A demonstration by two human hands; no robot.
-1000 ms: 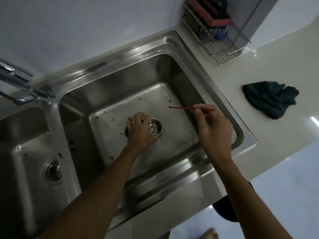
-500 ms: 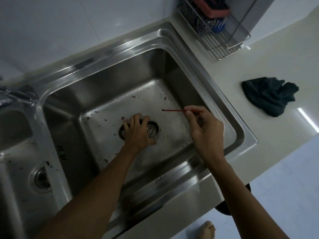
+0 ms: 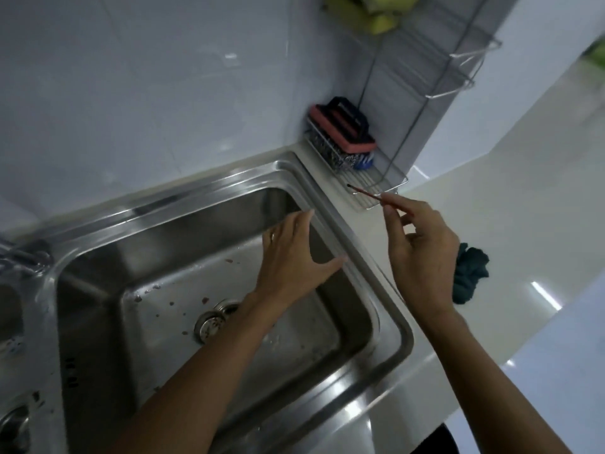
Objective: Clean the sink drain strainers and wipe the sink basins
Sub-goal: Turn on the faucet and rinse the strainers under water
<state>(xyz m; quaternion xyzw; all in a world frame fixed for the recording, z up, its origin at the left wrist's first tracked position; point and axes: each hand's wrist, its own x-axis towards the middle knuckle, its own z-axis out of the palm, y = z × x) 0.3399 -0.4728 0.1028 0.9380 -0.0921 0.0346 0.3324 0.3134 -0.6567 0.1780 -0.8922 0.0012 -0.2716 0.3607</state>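
One light pinch is all my right hand [image 3: 422, 257] has on the stick [image 3: 363, 192], so it may drop; my left hand [image 3: 294, 257], spread and empty, hangs up-right of the dirty strainer [image 3: 211, 324].

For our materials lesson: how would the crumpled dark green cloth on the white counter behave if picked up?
The crumpled dark green cloth lies in soft folds, so it would probably droop limply. It looks thin, so likely light. Slumped on the white counter, it seems unlikely to roll.
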